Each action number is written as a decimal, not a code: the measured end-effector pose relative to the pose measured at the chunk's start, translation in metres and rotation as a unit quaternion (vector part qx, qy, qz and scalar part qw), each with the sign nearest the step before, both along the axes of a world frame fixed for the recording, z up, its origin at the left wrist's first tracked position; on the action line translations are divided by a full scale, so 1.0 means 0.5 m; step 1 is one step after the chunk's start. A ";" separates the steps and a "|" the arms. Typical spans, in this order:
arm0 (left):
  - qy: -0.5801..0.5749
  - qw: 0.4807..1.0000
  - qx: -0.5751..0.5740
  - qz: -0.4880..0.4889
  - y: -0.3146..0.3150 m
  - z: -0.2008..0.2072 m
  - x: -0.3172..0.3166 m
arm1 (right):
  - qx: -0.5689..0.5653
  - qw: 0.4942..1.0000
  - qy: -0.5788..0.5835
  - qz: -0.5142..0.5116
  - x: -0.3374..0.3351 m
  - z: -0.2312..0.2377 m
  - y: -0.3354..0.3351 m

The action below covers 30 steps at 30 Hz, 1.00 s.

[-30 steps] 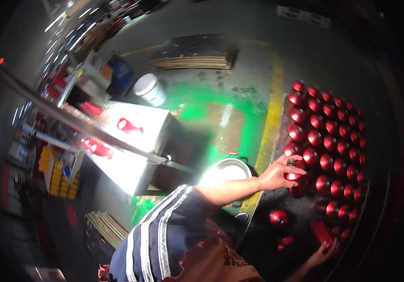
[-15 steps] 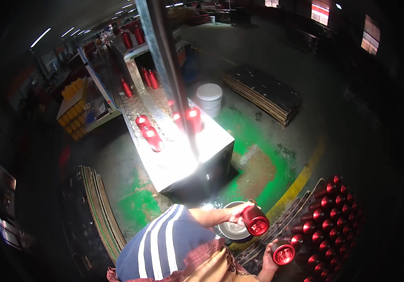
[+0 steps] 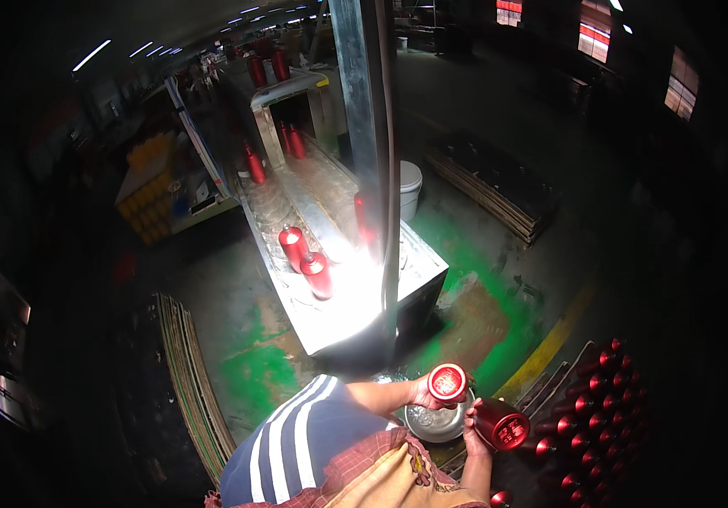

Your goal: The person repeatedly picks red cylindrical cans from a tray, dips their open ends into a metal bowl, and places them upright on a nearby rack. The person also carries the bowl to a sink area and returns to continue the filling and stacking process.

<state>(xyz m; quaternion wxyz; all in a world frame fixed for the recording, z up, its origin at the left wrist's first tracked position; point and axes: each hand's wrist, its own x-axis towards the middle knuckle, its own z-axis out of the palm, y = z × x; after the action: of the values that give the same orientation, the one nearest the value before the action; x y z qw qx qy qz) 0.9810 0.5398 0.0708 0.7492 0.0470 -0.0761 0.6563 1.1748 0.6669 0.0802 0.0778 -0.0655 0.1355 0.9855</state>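
My left hand (image 3: 423, 393) is closed around a shiny red metal bottle (image 3: 448, 383), whose flat base faces up and catches the light. Just to its right and a little nearer, my right hand (image 3: 472, 435) grips a second red bottle (image 3: 506, 427), tilted with its base toward lower right. Both necks are hidden from me. Below the hands stands a round metal basin (image 3: 437, 430), partly covered by them; what lies in it is hard to make out.
Many red bottles (image 3: 588, 415) lie stacked at the right. Ahead, a brightly lit conveyor table (image 3: 339, 326) carries several upright red bottles (image 3: 317, 276), with a metal post (image 3: 364, 127) before it. A white bucket (image 3: 410, 188) and stacked boards (image 3: 491, 190) stand beyond; more boards (image 3: 190, 372) lie left.
My right hand has brought its bottle up and closer to the left one. The left bottle has tipped so its base faces up more. The whole view has shifted slightly.
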 end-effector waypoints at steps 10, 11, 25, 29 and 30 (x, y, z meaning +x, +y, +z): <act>0.059 0.988 -0.142 -0.014 0.016 0.015 0.033 | 0.022 0.996 0.008 -0.091 0.093 -0.043 -0.018; 0.090 0.972 -0.219 0.011 0.019 0.012 0.039 | 0.001 0.995 0.000 -0.102 0.107 -0.047 -0.018; 0.236 0.935 -0.221 -0.145 0.179 -0.026 0.063 | 0.043 0.977 0.176 -0.114 0.315 -0.020 0.006; 0.303 0.886 -0.258 -0.238 0.232 0.003 0.114 | 0.152 0.746 -0.276 -0.586 0.383 0.017 -0.195; 0.328 0.880 -0.223 -0.260 0.241 0.002 0.130 | 0.120 0.751 -0.240 -0.604 0.411 0.018 -0.224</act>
<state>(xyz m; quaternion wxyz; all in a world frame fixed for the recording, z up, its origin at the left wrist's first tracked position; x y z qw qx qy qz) 1.0460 0.6603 0.0716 0.8655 0.0699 0.3135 0.3845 1.3803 0.5549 0.0892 0.6936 -0.1942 0.0047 0.6937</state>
